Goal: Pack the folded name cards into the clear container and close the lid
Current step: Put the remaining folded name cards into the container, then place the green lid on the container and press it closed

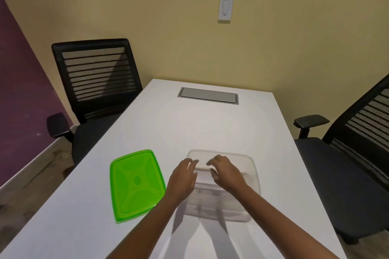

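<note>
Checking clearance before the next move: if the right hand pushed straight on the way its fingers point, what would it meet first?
Probably the left hand: the right hand points leftward along the name cards; depth is unclear.

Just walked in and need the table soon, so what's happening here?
A person is packing folded white cards into a clear container on the white table. Both hands are over the container, the left hand and right hand gripping the cards at either end. The green lid lies to the container's left, not yet on.
</note>
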Demonstrator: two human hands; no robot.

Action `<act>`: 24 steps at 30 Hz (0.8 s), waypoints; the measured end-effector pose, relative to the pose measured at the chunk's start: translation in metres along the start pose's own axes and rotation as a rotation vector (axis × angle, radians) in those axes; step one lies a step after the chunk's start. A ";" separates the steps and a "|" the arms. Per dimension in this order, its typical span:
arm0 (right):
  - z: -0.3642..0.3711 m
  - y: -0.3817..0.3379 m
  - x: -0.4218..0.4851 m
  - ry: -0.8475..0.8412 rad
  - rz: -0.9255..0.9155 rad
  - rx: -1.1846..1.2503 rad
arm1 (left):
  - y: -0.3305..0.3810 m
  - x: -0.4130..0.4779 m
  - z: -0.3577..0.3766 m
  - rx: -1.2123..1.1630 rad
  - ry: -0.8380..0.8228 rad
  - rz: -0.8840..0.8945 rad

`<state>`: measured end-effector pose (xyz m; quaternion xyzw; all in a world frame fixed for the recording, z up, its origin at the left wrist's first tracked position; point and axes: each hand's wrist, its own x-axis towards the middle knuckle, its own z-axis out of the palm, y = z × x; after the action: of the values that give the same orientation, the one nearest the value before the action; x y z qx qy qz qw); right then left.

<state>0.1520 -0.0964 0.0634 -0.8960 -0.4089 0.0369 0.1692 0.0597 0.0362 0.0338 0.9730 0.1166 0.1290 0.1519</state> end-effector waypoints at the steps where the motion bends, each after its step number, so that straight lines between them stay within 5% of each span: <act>1: 0.001 -0.011 0.001 0.031 -0.027 0.034 | -0.005 -0.005 -0.005 0.026 0.004 -0.006; 7: 0.024 -0.071 0.007 0.109 -0.176 0.164 | -0.041 -0.037 -0.018 0.117 -0.027 -0.141; 12: 0.064 -0.109 0.014 -0.064 -0.163 0.158 | -0.068 -0.058 -0.021 0.034 -0.011 -0.481; 18: 0.107 -0.131 0.023 -0.349 0.158 0.298 | -0.105 -0.079 -0.019 -0.098 -0.094 -0.880; 24: 0.132 -0.125 0.032 -0.451 0.427 0.368 | -0.129 -0.089 -0.015 -0.381 -0.065 -1.100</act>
<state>0.0560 0.0396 -0.0166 -0.8851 -0.2258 0.3411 0.2219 -0.0526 0.1364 -0.0133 0.7283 0.5749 0.0199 0.3724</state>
